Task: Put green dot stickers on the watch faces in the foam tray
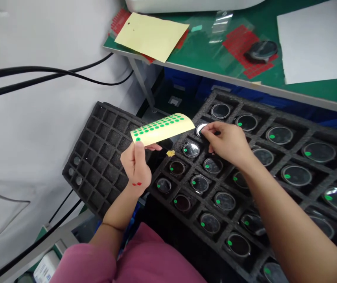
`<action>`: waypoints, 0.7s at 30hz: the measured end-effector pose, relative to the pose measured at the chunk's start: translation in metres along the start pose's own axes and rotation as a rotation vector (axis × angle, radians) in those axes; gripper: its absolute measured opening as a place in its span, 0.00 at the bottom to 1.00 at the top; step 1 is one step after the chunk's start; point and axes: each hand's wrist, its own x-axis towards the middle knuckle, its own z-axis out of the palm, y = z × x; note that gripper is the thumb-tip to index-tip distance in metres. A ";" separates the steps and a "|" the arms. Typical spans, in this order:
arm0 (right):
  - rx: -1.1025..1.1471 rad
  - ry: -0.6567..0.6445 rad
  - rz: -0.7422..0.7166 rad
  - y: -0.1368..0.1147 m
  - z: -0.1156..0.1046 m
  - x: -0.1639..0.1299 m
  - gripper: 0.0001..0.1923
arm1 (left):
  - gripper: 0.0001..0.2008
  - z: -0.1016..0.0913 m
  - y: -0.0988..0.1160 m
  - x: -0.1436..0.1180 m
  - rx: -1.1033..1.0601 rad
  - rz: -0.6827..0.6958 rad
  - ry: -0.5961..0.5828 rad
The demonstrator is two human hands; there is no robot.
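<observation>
My left hand (136, 167) holds a yellow sticker sheet (162, 128) covered with rows of small green dots, thumb on its lower left corner. My right hand (229, 142) reaches over a black foam tray (274, 118) whose cells hold several round glass lenses. Its fingertips pinch at a bright lens (200, 129) in a cell near the tray's far left. Most lenses, such as one (191, 149) just below, carry a green dot sticker. A small yellow scrap (170, 153) lies on the tray edge.
A second black foam tray (97, 157) with mostly vacant small cells sits to the left. Above is a green bench (209, 51) with a yellow sheet (152, 36), red sticker sheets, a dark round part (261, 51) and white paper (318, 43). Black cables (38, 76) run left.
</observation>
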 end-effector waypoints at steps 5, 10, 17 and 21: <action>-0.111 -0.010 0.024 -0.009 -0.002 -0.002 0.06 | 0.18 0.003 -0.004 -0.003 -0.036 0.001 -0.054; -0.155 0.059 0.003 -0.006 0.005 0.002 0.04 | 0.19 0.005 0.000 -0.004 -0.014 -0.005 -0.092; 0.321 0.587 -0.262 -0.018 -0.003 -0.039 0.06 | 0.18 0.007 0.019 -0.009 0.133 0.030 -0.307; 0.020 0.560 -0.822 -0.045 -0.016 -0.077 0.03 | 0.16 0.011 0.024 -0.012 0.184 0.118 -0.444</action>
